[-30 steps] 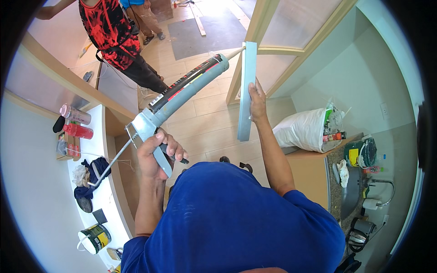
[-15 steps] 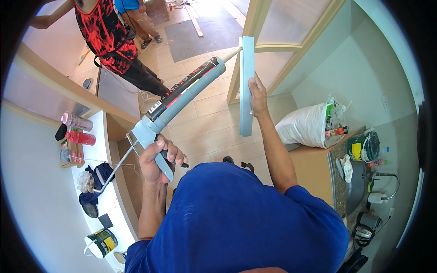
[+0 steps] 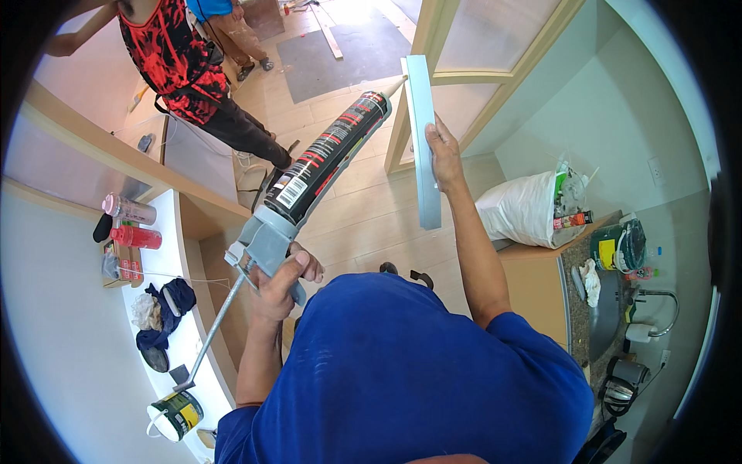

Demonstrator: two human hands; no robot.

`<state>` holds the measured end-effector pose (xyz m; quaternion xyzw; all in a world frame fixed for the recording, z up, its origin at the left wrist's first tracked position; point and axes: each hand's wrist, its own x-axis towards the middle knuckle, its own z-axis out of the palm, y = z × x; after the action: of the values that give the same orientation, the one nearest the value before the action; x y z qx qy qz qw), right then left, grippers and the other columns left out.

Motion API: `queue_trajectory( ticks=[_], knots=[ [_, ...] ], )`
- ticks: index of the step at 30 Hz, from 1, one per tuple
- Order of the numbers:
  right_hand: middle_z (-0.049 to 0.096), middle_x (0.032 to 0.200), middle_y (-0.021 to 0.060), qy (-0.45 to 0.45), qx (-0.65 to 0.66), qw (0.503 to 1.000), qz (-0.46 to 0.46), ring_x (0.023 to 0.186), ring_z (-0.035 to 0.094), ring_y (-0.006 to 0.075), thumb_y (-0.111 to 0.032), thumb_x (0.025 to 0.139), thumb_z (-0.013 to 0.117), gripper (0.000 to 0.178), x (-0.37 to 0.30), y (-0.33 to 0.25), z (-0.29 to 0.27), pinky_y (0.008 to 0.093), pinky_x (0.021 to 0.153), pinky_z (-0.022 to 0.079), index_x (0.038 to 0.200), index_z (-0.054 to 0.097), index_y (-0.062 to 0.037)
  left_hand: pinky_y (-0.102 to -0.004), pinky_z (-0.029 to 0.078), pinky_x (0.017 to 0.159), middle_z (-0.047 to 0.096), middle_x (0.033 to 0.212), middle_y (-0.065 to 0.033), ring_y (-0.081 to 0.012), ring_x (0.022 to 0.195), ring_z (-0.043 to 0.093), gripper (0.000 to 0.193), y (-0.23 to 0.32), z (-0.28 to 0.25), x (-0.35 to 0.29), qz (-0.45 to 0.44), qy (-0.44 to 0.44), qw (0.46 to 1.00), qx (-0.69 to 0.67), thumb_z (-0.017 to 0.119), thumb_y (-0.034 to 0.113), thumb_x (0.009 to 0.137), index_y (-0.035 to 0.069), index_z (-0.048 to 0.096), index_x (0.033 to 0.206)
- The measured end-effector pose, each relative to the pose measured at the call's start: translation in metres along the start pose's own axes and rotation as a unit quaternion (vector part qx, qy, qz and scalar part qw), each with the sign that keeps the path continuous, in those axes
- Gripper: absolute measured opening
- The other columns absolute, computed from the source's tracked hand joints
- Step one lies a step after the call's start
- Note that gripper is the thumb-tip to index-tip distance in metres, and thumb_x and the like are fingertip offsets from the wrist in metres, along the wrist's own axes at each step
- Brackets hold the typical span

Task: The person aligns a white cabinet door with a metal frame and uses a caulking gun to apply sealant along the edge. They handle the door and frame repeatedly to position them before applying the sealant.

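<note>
My left hand [image 3: 284, 282] is wrapped round the handle of a grey caulking gun [image 3: 267, 240]. A black sealant tube [image 3: 328, 155] with a barcode sits in the gun's cradle, and its pale nozzle slants up to the right. The nozzle tip meets the upper left side of a long, light grey-blue strip [image 3: 422, 147]. My right hand [image 3: 444, 155] grips that strip from its right edge and holds it nearly upright. The gun's bent metal rod [image 3: 212, 332] sticks out behind, passing in front of the white shelf.
Left, a white shelf [image 3: 174, 325] bears pink and red bottles [image 3: 137, 236], dark cloth and a tub [image 3: 175, 415]. At right stand a stuffed white sack [image 3: 516, 213] and a sink counter with a kettle [image 3: 621, 387]. A wood-framed panel [image 3: 471, 77] rises ahead; two people stand far left.
The caulking gun has rolled in my left hand, so the tube's label now faces up and the rod swings lower. My right hand and the strip have shifted slightly; the strip's lower end moved right.
</note>
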<state>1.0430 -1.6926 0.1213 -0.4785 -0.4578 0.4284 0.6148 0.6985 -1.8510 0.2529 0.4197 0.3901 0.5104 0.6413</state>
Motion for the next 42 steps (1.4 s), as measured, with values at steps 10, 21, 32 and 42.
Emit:
queue_trajectory(
  ticks=[10, 21, 32, 42],
  knots=[
    [0.064, 0.094, 0.0025, -0.037, 0.063, 0.997, 0.026, 0.08, 0.065, 0.0117, -0.038, 0.11, 0.058, 0.064, -0.006, -0.01, -0.018, 0.0265, 0.073, 0.053, 0.163, 0.042, -0.0051, -0.0527, 0.061, 0.068, 0.061, 0.066, -0.0094, -0.0306, 0.056, 0.065, 0.022, 0.006, -0.027, 0.028, -0.122, 0.003, 0.936, -0.329, 0.057, 0.024, 0.1, 0.006, 0.061, 0.088],
    [0.067, 0.099, 0.003, -0.035, 0.046, 0.998, -0.008, 0.081, 0.064, 0.011, -0.036, 0.111, 0.058, 0.064, -0.01, -0.01, -0.013, 0.0251, 0.075, 0.053, 0.162, 0.042, -0.0029, -0.0515, 0.06, 0.068, 0.059, 0.067, -0.0059, -0.0266, 0.058, 0.064, 0.019, 0.002, -0.027, 0.029, -0.084, 0.004, 0.957, -0.278, 0.058, 0.025, 0.101, 0.009, 0.061, 0.093],
    [0.062, 0.09, 0.0013, -0.01, 0.019, 0.999, 0.023, 0.076, 0.062, 0.0108, -0.044, 0.109, 0.059, 0.067, 0.002, -0.03, -0.016, 0.025, 0.068, 0.05, 0.161, 0.044, -0.0044, -0.0514, 0.059, 0.069, 0.061, 0.066, -0.0143, -0.0302, 0.06, 0.066, 0.013, -0.007, -0.022, 0.027, 0.016, -0.036, 0.985, -0.171, 0.061, 0.015, 0.094, 0.005, 0.057, 0.087],
    [0.066, 0.1, 0.0018, -0.018, 0.007, 1.0, 0.017, 0.079, 0.062, 0.0103, -0.04, 0.11, 0.06, 0.065, 0.005, -0.014, -0.015, 0.0256, 0.073, 0.053, 0.162, 0.044, -0.0049, -0.0511, 0.059, 0.069, 0.059, 0.067, -0.014, -0.0299, 0.061, 0.066, 0.014, -0.014, -0.017, 0.036, 0.036, -0.038, 0.991, -0.123, 0.064, 0.015, 0.092, 0.004, 0.057, 0.087]
  ],
)
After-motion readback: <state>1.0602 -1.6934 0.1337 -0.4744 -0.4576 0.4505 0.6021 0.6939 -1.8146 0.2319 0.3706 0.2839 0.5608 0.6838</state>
